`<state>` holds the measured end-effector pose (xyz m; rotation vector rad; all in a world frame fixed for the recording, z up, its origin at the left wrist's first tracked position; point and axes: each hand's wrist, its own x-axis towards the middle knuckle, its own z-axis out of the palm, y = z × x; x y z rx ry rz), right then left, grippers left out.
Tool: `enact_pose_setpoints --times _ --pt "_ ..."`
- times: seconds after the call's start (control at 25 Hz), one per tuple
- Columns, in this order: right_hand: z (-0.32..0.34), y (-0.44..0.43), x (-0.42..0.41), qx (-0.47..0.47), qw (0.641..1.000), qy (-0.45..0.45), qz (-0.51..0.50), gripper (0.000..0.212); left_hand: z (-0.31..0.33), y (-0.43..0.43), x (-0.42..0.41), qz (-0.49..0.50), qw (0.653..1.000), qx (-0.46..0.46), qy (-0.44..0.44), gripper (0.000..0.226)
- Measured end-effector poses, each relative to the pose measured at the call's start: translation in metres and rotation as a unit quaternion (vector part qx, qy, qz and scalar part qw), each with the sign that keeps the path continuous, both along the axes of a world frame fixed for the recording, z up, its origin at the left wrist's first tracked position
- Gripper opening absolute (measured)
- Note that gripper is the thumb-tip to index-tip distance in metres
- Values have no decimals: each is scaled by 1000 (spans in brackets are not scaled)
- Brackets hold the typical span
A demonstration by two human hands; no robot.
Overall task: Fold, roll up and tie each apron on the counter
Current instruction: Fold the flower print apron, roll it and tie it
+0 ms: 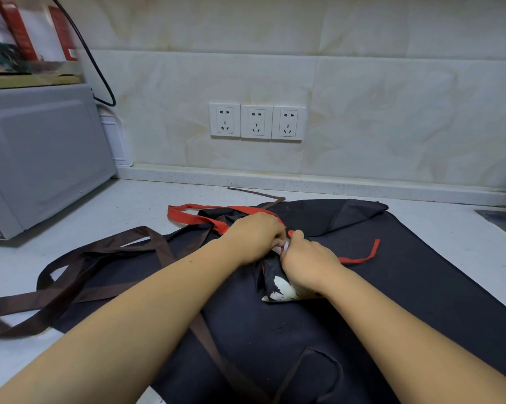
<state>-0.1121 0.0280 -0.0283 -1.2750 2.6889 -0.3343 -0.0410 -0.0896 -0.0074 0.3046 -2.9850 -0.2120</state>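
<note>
Counter (146,199) tally: two aprons, two hands, three sockets.
One rolled apron (278,282) with red ties (199,219) at centre; one flat dark apron (406,272) with brown ties (161,246) toward eight o'clock; one left hand (254,236), one right hand (307,258); three wall sockets (257,121) at twelve; one microwave (41,153) at ten; one black cable (100,74) at eleven.

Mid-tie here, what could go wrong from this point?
Both the left hand and right hand pinch the red fabric strap at one spot; a slip could let the rolled black apron with white print loosen.
It lies on the flat dark apron, whose brown ribbon straps could get caught in the knot.
</note>
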Motion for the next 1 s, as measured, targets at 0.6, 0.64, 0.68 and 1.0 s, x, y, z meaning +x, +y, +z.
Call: enact_pose_setpoints --times 0.6,0.64,0.68,1.0 --pt "8 -7 -1 42 997 -59 -6 22 -34 31 88 176 973 148 -21 51" --pt "8 -8 -2 42 997 -61 -7 26 -29 38 86 171 978 115 -24 69" --pt "9 -10 -3 46 997 -59 -9 30 -26 45 82 156 984 87 -5 80" --pt "12 -18 -24 6 991 -129 -25 15 -42 43 49 99 964 204 138 43"
